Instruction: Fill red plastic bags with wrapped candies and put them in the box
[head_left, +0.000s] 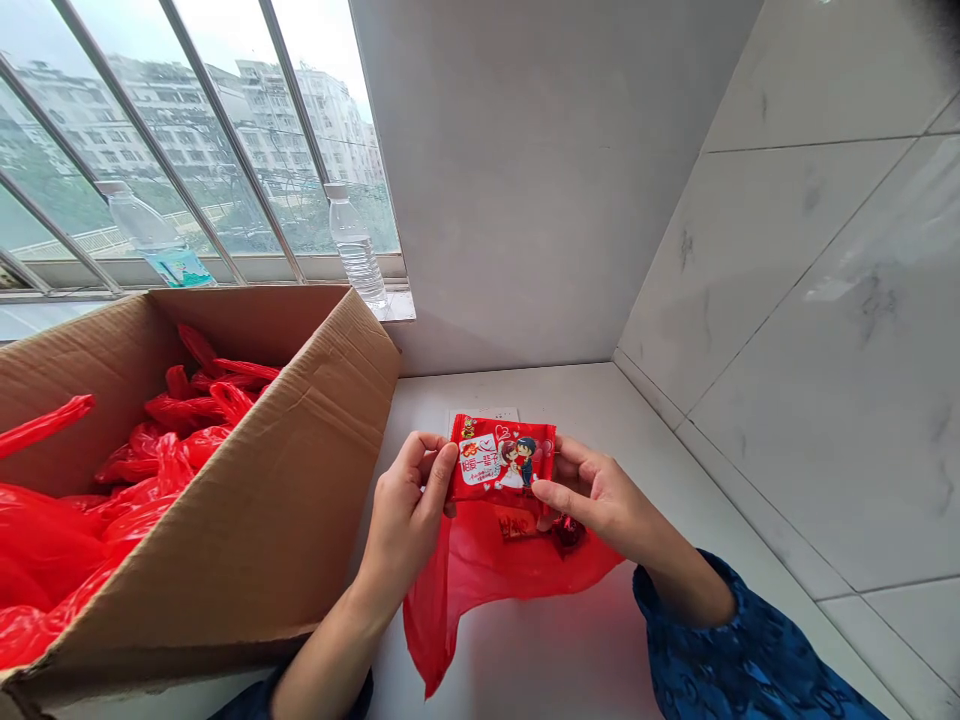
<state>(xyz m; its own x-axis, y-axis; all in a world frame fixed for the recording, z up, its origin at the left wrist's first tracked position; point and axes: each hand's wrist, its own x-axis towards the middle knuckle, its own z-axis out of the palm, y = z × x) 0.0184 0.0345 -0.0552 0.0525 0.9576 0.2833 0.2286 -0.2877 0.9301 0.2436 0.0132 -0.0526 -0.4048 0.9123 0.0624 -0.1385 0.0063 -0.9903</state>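
Reader: What is the state of the two hands?

Author: The left hand (pixel 405 500) grasps the left end of a red packet (pixel 502 465), its thumb on the front and its fingers behind. The right hand (pixel 604 500) grasps the packet's right end in like manner.

Reader: Where does the packet lie?

Author: At the centre of the scene, raised between the hands, its printed face with a cartoon couple uppermost.

Reader: And directly beneath?

Author: A red plastic bag (pixel 517 570), spread on a white table (pixel 652 440). On it, just nearer than the packet, are an orange-red wrapped piece (pixel 517 526) and a dark red wrapped piece (pixel 568 535), the latter beside the right hand.

Reader: What stands farther out?

Author: To the left, an open cardboard box (pixel 285 480) containing red bags (pixel 52 530). Beyond it, a bottle with a turquoise label (pixel 180 265) and, to its right, a second clear bottle (pixel 356 250) stand by window bars (pixel 201 75). A grey wall (pixel 525 180) forms the far side; marbled tiles (pixel 825 300) line the right.
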